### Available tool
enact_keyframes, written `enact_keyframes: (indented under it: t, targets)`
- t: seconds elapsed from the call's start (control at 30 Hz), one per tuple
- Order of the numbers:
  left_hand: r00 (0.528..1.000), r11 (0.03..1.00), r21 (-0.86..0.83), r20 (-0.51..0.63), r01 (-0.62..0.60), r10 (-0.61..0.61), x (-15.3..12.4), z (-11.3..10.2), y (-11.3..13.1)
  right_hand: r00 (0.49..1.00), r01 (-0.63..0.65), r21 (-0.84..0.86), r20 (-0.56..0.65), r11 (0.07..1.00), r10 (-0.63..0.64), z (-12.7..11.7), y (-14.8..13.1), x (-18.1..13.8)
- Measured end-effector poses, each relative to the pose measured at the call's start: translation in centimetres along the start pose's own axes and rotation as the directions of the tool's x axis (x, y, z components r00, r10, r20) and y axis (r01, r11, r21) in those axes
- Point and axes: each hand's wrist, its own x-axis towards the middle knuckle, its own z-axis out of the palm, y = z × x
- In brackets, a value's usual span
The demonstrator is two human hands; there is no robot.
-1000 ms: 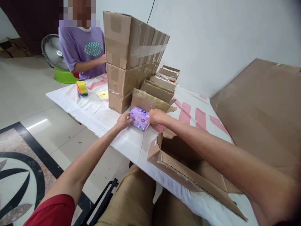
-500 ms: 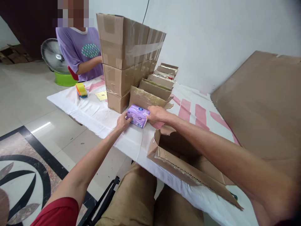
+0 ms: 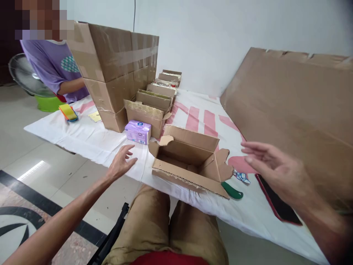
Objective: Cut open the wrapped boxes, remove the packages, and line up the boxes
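A purple packet (image 3: 138,131) stands on the white cloth of the table (image 3: 91,138), against a row of small open cardboard boxes (image 3: 149,110). My left hand (image 3: 120,164) hovers open just short of the packet, fingers spread, holding nothing. My right hand (image 3: 271,169) is raised open at the right, fingers stretched out, above a dark phone (image 3: 278,204). Between my hands sits an open empty cardboard box (image 3: 190,162) at the table's near edge.
A tall stack of taped cartons (image 3: 116,73) stands behind the packet. A large flat cardboard sheet (image 3: 292,110) leans against the wall at right. A green-handled tool (image 3: 233,191) lies by the open box. Another person in a purple shirt (image 3: 55,70) works at the far left, near a tape dispenser (image 3: 68,112) and a fan (image 3: 23,75).
Both hands let go of the purple packet and drew back toward me, the right one swinging far to the right. The packet now stands alone. My view turned right.
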Motion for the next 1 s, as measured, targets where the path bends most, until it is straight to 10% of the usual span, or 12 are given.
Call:
enact_keyframes:
  t: [0.2,0.63,1.0]
  targets:
    - [0.977,0.968,-0.249,0.205,-0.006,0.059,-2.7,2.3,4.5,0.975,-0.091,-0.022,0.201,0.996,0.094,2.7,7.9,-6.2]
    - [1.0,0.901,-0.434,-0.006,-0.007,0.005,-2.3,5.9,9.9,0.986,-0.06,0.209,0.167,0.976,0.025,8.8,5.5,-6.6]
    - [0.931,0.918,-0.396,-0.333,0.005,-0.149,-4.8,-3.9,6.1,0.948,0.138,0.417,0.208,0.898,-0.242,18.0,-3.0,-5.0]
